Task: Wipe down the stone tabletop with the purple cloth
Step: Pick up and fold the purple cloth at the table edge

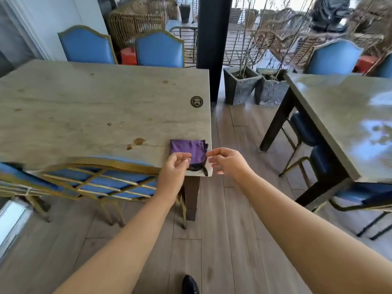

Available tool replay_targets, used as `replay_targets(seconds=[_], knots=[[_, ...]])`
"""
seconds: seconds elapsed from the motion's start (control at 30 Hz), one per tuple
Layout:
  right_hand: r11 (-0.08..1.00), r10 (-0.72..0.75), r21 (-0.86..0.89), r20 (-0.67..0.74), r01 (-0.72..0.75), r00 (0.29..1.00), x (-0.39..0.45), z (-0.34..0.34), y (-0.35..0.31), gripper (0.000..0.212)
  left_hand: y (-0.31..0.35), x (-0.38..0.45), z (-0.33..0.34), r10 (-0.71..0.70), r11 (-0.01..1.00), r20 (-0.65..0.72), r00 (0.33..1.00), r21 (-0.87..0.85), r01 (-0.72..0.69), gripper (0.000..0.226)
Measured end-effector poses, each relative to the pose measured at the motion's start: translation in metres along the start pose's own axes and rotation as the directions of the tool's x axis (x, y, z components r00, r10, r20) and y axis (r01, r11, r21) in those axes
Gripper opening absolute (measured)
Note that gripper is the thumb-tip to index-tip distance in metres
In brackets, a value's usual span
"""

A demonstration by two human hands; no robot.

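Note:
A folded purple cloth point(191, 150) with a dark edge and black loop lies at the near right corner of the stone tabletop point(95, 107). My left hand point(175, 166) hovers over the cloth's near left corner, thumb and fingers pinched close together; whether they touch the cloth I cannot tell. My right hand point(227, 161) is just right of the cloth, past the table edge, fingers curled and apart, holding nothing. Brown stains dot the tabletop, the biggest point(139, 141) left of the cloth.
A round number plaque point(196, 101) sits near the table's right edge. Blue chairs with gold frames stand at the near side point(95, 183) and far side point(160, 49). A dark pillar point(213, 39), two planters point(240, 85) and a second table point(350, 115) are to the right.

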State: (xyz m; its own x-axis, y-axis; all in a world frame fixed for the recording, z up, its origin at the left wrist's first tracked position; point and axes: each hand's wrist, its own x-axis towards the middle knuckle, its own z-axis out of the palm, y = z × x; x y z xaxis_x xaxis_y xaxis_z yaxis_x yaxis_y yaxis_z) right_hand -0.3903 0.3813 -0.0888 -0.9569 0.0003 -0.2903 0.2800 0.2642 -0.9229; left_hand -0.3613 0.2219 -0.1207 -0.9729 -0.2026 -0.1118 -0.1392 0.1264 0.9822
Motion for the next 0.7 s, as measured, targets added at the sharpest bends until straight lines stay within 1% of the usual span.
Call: replay_targets(seconds=[0.1,0.17,0.27,0.37,0.5,0.6,0.67,0.7], knots=[[0.999,0.03,-0.013,0.0,-0.03,1.0,0.035,-0.005,0.002,0.034,-0.007,0.038,0.013,-0.037,0.992,-0.125,0.992,0.118,0.051,0.017],[0.999,0.053,-0.01,0.027,-0.053,0.998,0.056,-0.005,0.003,0.034,-0.015,0.063,0.019,-0.072,0.982,-0.219,0.973,0.158,0.108,0.019],[0.997,0.076,-0.031,0.078,-0.074,0.994,0.089,-0.005,0.004,0.034,-0.029,0.093,0.032,-0.138,0.963,-0.329,0.934,0.178,0.204,0.032],[0.996,0.067,-0.075,0.134,-0.057,0.989,0.127,0.0,0.006,0.033,-0.037,0.119,0.042,-0.189,0.914,-0.409,0.893,0.26,0.313,0.044],[0.988,0.073,-0.152,0.277,-0.031,0.958,0.181,0.005,0.011,0.035,-0.054,0.155,0.046,-0.19,0.84,-0.483,0.855,0.37,0.396,0.049],[0.975,0.09,-0.224,0.38,-0.003,0.921,0.22,0.003,0.011,0.036,-0.061,0.172,0.052,-0.174,0.768,-0.563,0.808,0.436,0.469,0.053],[0.965,0.102,-0.263,0.44,0.019,0.892,0.242,0.001,0.011,0.036,-0.063,0.18,0.056,-0.196,0.746,-0.608,0.77,0.417,0.519,0.054],[0.96,0.108,-0.278,0.469,0.03,0.876,0.253,0.002,0.011,0.035,-0.062,0.185,0.057,-0.224,0.757,-0.622,0.75,0.373,0.536,0.052]])
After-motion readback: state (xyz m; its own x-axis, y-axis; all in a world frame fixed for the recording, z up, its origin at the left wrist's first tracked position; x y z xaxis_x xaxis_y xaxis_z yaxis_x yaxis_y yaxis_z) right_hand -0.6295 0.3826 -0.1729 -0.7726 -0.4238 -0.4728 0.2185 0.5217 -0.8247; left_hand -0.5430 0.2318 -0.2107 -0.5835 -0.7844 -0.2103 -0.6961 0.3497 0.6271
